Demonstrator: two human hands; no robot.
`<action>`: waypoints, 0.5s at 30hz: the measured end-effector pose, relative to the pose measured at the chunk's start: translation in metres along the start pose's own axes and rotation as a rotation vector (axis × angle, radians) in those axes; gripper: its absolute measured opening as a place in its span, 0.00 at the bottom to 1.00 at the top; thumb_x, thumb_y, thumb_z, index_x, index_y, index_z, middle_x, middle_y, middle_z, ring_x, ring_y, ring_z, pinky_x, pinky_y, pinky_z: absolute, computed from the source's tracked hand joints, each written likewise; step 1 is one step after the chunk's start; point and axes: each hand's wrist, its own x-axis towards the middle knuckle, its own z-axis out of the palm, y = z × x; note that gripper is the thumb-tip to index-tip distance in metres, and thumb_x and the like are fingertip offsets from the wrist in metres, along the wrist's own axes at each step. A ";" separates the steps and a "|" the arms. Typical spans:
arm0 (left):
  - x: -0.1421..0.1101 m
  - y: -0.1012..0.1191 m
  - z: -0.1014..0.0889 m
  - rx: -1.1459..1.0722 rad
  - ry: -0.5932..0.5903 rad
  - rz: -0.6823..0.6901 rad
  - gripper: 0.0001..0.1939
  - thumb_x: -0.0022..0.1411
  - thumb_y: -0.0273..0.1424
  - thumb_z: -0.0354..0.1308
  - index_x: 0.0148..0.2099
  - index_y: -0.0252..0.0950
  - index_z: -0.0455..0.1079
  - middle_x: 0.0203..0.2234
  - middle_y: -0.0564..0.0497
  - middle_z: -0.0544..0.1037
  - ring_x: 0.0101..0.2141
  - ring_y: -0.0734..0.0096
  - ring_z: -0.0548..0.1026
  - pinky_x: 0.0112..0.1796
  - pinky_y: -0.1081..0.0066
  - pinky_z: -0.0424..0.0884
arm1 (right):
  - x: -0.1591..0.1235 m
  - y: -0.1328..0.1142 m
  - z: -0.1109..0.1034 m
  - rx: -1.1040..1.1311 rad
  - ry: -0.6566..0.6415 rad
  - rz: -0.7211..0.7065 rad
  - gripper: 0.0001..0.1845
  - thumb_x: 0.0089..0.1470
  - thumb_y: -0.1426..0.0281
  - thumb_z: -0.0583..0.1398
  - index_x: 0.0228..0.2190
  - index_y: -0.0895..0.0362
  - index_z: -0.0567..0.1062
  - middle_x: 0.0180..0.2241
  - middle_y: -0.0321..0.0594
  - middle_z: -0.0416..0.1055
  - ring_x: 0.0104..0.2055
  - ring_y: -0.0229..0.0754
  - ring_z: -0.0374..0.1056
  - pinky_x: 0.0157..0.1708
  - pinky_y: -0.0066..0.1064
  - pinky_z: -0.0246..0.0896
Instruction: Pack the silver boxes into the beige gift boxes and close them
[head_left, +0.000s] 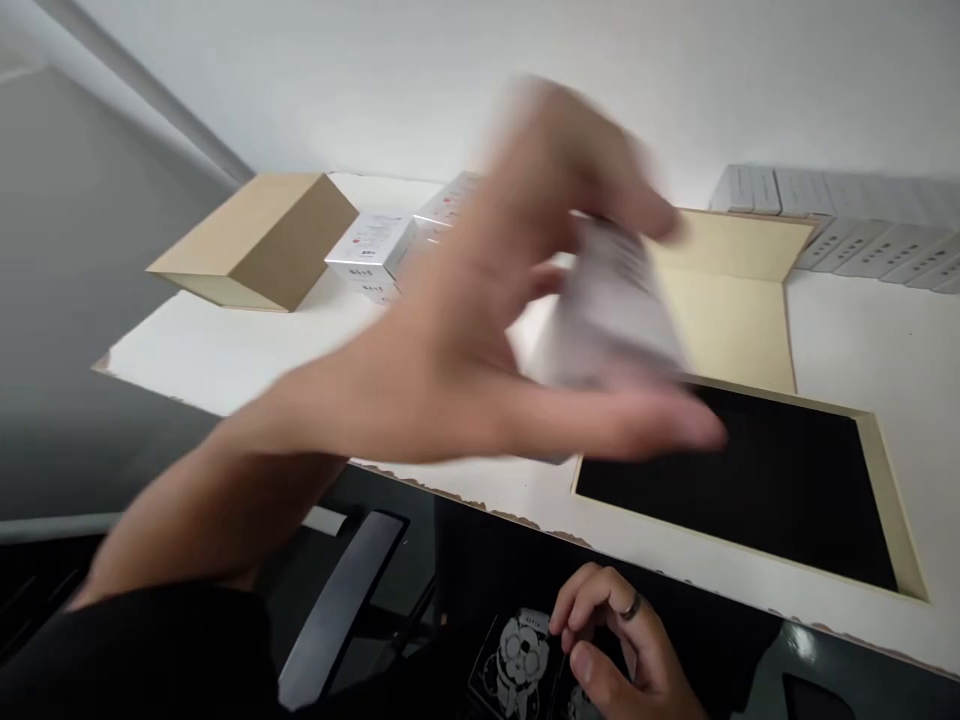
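My left hand [450, 350] reaches across the middle of the view, blurred by motion. Between its thumb and fingers is a small white box [622, 300] with faint print, smeared too. Beneath and to the right of that hand lies a cream-edged case [892, 500] with a black inside, its cream lid [727, 320] folded back behind it. The left hand hides the case's left part. My right hand [634, 650], with a ring on one finger, hangs below the table edge. Its fingers are loosely curled, the thumb apart from them, and nothing shows in it.
On the white table [247, 350], a closed tan box [247, 240] stands at the far left. Stacked white boxes [375, 245] are beside it, partly behind my left arm. A row of similar white boxes [862, 215] lines the wall at back right. The table's front edge is chipped.
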 end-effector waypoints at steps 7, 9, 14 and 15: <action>0.052 0.036 0.097 0.617 -1.194 0.278 0.18 0.59 0.40 0.75 0.49 0.42 0.82 0.50 0.42 0.84 0.51 0.43 0.81 0.47 0.51 0.78 | -0.013 -0.007 0.013 0.043 0.228 0.084 0.22 0.68 0.46 0.62 0.38 0.53 0.72 0.40 0.41 0.71 0.37 0.40 0.65 0.41 0.34 0.62; 0.050 0.028 0.108 0.620 -1.246 0.230 0.21 0.55 0.43 0.77 0.49 0.43 0.83 0.54 0.42 0.84 0.51 0.40 0.81 0.48 0.50 0.78 | -0.015 -0.008 0.017 0.080 0.249 0.126 0.25 0.66 0.43 0.63 0.38 0.53 0.72 0.40 0.41 0.71 0.37 0.40 0.64 0.42 0.35 0.61; 0.023 0.004 0.088 0.438 -1.041 0.140 0.32 0.59 0.46 0.74 0.63 0.46 0.76 0.71 0.46 0.71 0.72 0.39 0.65 0.65 0.46 0.68 | -0.017 -0.014 0.012 0.111 0.212 0.190 0.25 0.65 0.43 0.64 0.38 0.52 0.72 0.41 0.40 0.70 0.39 0.41 0.64 0.44 0.35 0.62; 0.016 0.000 0.077 0.376 -0.961 0.124 0.33 0.61 0.47 0.73 0.66 0.48 0.74 0.72 0.49 0.69 0.74 0.42 0.62 0.67 0.47 0.66 | -0.016 -0.014 0.010 0.109 0.209 0.185 0.24 0.65 0.43 0.64 0.38 0.51 0.73 0.41 0.40 0.70 0.39 0.41 0.64 0.44 0.35 0.62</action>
